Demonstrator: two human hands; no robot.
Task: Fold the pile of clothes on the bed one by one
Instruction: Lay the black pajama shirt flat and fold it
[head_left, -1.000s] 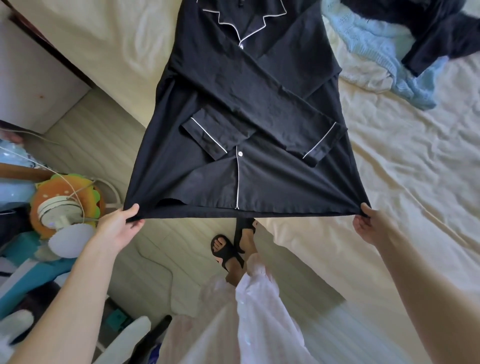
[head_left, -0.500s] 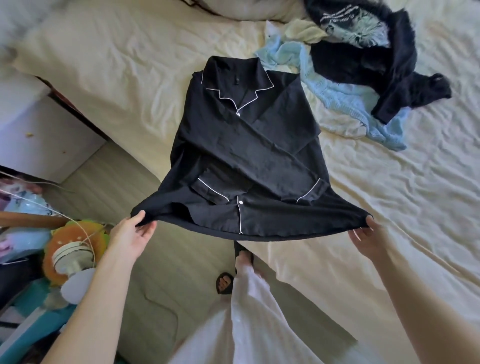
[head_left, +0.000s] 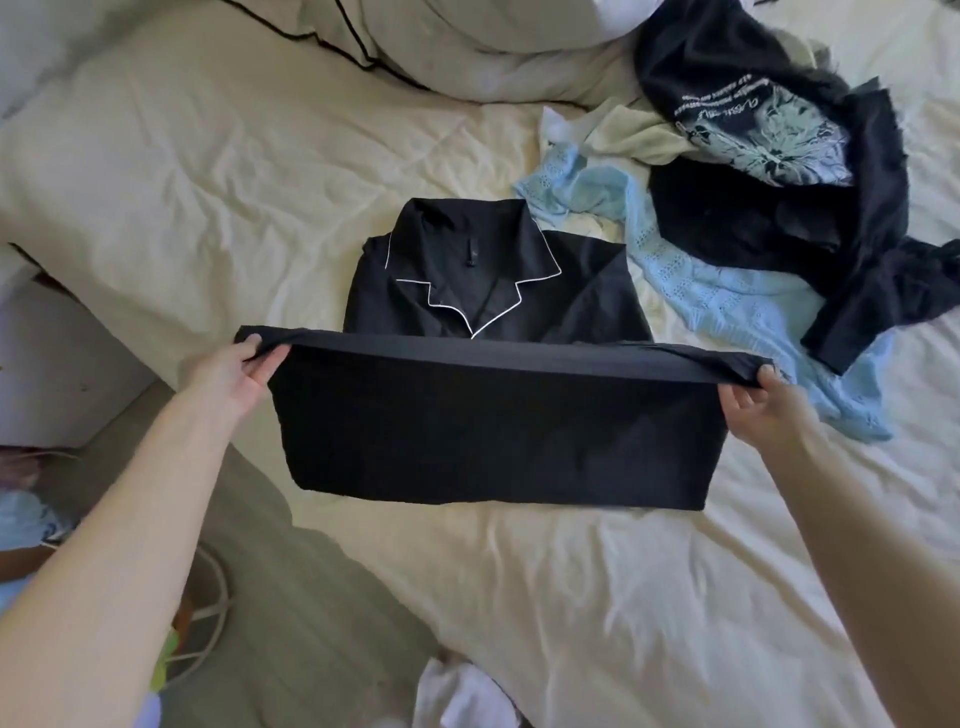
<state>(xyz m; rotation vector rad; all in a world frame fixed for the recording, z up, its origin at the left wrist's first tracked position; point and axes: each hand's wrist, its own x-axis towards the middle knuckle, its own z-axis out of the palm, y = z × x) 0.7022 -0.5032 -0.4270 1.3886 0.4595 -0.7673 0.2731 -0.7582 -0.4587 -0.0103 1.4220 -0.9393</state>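
Now left hand (head_left: 228, 371), right hand (head_left: 761, 400) pinch black shirt (head_left: 493, 421) hem corners.

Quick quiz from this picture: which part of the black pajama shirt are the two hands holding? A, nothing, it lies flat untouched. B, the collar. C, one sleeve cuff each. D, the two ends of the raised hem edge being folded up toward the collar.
D: the left hand and right hand each pinch an end of the lifted edge of the black pajama shirt, while its collar lies uncovered on the bed.
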